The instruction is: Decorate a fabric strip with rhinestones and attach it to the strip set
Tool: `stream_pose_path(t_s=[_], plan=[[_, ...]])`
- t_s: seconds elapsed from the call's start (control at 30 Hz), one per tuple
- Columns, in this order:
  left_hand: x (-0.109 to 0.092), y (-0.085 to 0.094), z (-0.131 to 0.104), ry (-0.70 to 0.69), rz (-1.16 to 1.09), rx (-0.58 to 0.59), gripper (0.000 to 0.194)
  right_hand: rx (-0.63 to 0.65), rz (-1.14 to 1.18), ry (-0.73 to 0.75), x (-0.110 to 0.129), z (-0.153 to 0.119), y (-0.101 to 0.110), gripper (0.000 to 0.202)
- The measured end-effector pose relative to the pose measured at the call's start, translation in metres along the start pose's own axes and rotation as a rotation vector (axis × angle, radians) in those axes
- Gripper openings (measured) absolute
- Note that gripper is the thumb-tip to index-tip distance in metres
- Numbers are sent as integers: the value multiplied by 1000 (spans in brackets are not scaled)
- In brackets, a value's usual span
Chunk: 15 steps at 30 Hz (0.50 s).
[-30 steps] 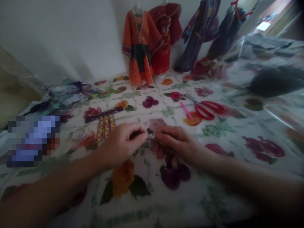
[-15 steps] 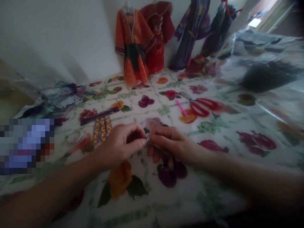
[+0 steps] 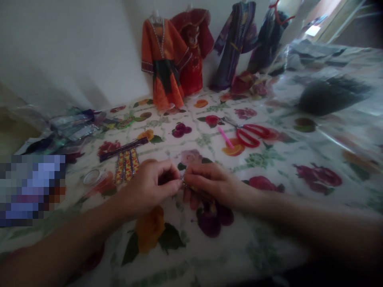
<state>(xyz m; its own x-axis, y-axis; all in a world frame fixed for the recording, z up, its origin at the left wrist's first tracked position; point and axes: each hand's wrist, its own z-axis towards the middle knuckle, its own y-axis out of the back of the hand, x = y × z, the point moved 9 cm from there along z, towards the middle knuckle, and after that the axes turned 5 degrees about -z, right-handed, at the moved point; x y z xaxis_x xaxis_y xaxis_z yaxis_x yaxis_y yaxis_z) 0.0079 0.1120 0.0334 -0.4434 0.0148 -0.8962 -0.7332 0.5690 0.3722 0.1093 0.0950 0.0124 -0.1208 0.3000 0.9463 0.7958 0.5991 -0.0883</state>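
My left hand (image 3: pixel 157 181) and my right hand (image 3: pixel 214 181) meet above the table, both with fingertips pinched together. Between them is a narrow trim strip (image 3: pixel 186 185) with a dark, beaded-looking edge; most of it is hidden under my right fingers. My left thumb and index finger close at its end, and whether they grip the strip or something finer I cannot make out. Left of my hands lie several yellow-and-red patterned strips (image 3: pixel 127 164) with dark edges, beneath a dark purple band (image 3: pixel 124 149). A roll of clear tape (image 3: pixel 91 177) sits beside them.
Red-handled scissors (image 3: pixel 254 134) and a pink pen-like stick (image 3: pixel 225 137) lie ahead to the right on the fruit-patterned tablecloth (image 3: pixel 167 155). Doll-sized garments (image 3: pixel 167 59) stand along the wall. Bagged materials (image 3: pixel 74 123) lie left; a dark bundle in plastic (image 3: pixel 332 95) lies right.
The view has shifted slightly, so everything sits a little further left and lower. My hands keep nearly the same pinched pose, close together.
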Motion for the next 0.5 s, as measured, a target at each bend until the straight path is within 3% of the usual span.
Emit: stream_pose_path(t_s=[0.33,0.5], plan=[[6,-1,3,26,-58,4,12,-39,8,92,-1,2,7,4],[5,3,3,7,-55,-41,25,-48,-67,5,-4,0,7,9]])
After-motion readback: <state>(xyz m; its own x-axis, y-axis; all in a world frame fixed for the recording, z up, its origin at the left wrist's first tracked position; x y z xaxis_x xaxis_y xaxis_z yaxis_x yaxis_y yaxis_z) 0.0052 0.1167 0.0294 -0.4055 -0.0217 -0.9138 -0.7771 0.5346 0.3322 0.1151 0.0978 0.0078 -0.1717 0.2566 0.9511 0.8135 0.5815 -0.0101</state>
